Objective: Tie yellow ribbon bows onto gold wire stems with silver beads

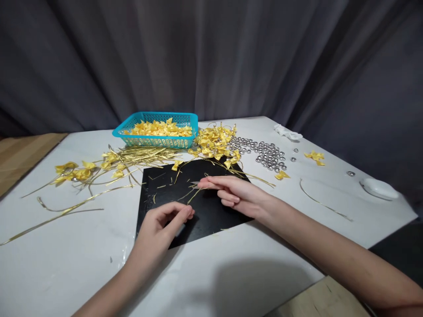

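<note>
Over the black mat (211, 220), my left hand (167, 220) is closed, thumb and forefinger pinching a thin gold cord (194, 196). The cord runs up to my right hand (236, 193), whose fingertips are pinched on its looped upper part. A slim, pale, pointed blade-like tip (194, 183) shows beside the right fingertips; its other end is hidden by the hand. Short gold cord snippets lie on the mat left of my hands. A yellow ribbon bow (176, 165) rests at the mat's back edge.
Behind the mat stands a blue basket (155, 140) of yellow bows. A bundle of gold cords (145, 154) lies in front, bows with cords (214, 141) to its right. Silver beads (269, 154), a white dish (378, 188) and crumpled tissue (287, 132) are on the right.
</note>
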`<state>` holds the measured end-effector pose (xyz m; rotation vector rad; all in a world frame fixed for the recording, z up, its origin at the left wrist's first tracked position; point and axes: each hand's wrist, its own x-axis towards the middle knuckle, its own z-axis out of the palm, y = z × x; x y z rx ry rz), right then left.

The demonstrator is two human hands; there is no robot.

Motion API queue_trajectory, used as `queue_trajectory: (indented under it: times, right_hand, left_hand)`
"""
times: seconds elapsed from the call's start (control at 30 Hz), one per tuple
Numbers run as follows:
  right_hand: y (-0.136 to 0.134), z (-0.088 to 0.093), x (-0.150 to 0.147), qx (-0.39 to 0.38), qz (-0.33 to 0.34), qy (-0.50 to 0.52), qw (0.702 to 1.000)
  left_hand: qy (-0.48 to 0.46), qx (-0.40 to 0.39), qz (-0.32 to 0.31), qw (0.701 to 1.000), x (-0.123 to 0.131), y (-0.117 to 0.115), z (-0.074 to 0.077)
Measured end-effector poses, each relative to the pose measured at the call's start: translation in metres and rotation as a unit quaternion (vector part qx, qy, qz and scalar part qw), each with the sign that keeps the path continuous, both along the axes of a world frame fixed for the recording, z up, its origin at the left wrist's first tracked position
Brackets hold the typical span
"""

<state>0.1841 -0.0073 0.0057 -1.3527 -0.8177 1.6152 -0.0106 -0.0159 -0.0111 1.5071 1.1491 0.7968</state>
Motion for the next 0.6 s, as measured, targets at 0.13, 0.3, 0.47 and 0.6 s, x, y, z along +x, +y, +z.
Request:
queue_trajectory:
  times: [0.13, 0.3, 0.47, 0.6]
  right_hand:
    - [0.002, 0.005, 0.003, 0.086, -0.113, -0.103, 0.985]
    - [-0.015, 0.013, -0.006, 0.254, 0.185, -0.210, 0.926]
    - [-0.012, 0.010, -0.003, 0.213, 0.308, -0.238, 0.896]
    - [-0.005, 0.018, 0.010, 0.220, 0.309, -0.260, 0.888]
  left_hand:
    - [0.093, 0.146, -0.069, 0.982, -0.007, 0.004, 0.000]
    - [0.134, 0.336, -0.154, 0.920, -0.015, 0.006, 0.001]
    - [0.139, 0.358, -0.117, 0.916, -0.018, 0.008, -0.001]
    - [0.149, 0.351, -0.103, 0.919, -0.024, 0.014, -0.002]
